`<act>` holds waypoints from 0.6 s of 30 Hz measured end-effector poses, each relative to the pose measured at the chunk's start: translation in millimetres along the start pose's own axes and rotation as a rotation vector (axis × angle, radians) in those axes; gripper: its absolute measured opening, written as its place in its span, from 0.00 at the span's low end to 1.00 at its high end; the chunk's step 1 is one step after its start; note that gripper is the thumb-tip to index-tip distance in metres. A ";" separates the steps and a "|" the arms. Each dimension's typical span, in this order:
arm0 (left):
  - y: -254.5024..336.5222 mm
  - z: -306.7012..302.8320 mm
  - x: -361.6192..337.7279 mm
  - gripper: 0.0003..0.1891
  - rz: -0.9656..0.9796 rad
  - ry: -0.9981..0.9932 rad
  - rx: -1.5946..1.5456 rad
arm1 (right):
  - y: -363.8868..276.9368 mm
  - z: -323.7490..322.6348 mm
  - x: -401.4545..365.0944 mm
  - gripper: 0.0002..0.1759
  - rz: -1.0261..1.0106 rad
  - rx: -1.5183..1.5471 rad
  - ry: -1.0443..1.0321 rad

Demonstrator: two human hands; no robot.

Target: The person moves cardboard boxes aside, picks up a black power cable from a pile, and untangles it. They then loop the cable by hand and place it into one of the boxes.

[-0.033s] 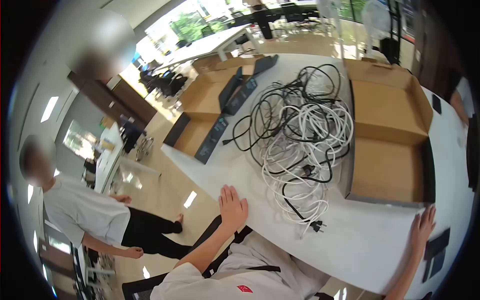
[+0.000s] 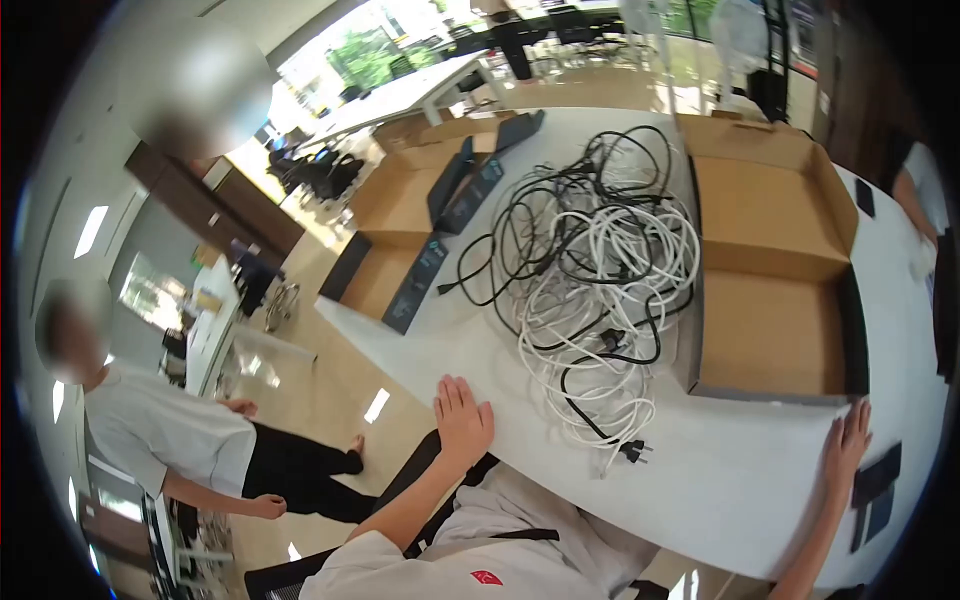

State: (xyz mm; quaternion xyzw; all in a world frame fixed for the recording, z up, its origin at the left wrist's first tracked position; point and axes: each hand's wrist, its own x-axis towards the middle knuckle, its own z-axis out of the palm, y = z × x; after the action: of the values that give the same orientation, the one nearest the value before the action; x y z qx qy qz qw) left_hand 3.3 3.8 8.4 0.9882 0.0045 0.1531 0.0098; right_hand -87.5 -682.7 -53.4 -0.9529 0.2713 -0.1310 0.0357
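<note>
A tangled heap of black and white cables (image 2: 600, 260) lies on the white table (image 2: 520, 430), with a black plug (image 2: 634, 452) at its near end. My left hand (image 2: 463, 420) rests at the table's near left edge, fingers extended, holding nothing. On the right, my right hand (image 2: 848, 440) lies with its fingers extended beside the near right corner of an open cardboard box (image 2: 775, 330), also holding nothing. Another open box (image 2: 385, 275), brown inside with dark sides, sits at the table's left edge.
Dark flat items (image 2: 876, 495) lie right of my right hand, and a black object (image 2: 864, 198) lies beyond the right box. A person (image 2: 180, 430) in a light shirt stands at the left. Another person's arm (image 2: 915, 205) shows at the right edge.
The view has shifted slightly, so the table, boxes and cables appear a little farther left. Both hands remain in about the same places.
</note>
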 end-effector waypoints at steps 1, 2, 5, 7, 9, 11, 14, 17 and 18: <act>-2.5 -7.9 3.4 0.36 0.023 -0.005 0.034 | -10.5 -9.3 -2.9 0.28 0.017 0.073 -0.020; 27.6 14.3 -25.5 0.36 0.043 -0.072 -0.031 | 24.1 -45.5 4.3 0.26 0.026 0.042 -0.013; 14.7 -1.8 -14.7 0.35 0.168 -0.112 0.037 | 29.4 -12.6 2.5 0.22 0.092 0.410 0.192; 12.4 -12.5 -6.0 0.35 0.302 -0.159 0.008 | 11.7 -30.2 1.6 0.19 0.168 0.462 0.318; 8.5 -20.0 4.4 0.35 0.397 -0.192 -0.026 | 1.6 -43.4 -5.9 0.18 0.282 0.340 0.322; 2.2 -23.6 13.2 0.36 0.444 -0.200 -0.060 | 13.3 -32.2 -12.1 0.15 0.211 0.165 0.453; -16.7 -27.3 38.5 0.36 0.534 -0.219 -0.240 | 7.7 -27.4 -10.5 0.14 0.184 -0.058 0.387; -50.1 -24.6 67.0 0.26 0.592 -0.200 -0.410 | 36.1 -14.1 -7.9 0.14 0.160 0.016 0.273; -63.8 -21.9 77.2 0.23 0.613 -0.208 -0.453 | 58.3 0.6 -5.8 0.17 0.186 -0.013 0.242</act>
State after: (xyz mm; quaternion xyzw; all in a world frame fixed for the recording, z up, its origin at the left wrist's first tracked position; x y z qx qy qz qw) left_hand 69.9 68.9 51.4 0.9267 -0.3257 0.0451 0.1819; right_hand -121.7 -729.2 -63.4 -0.9011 0.3615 -0.2394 0.0087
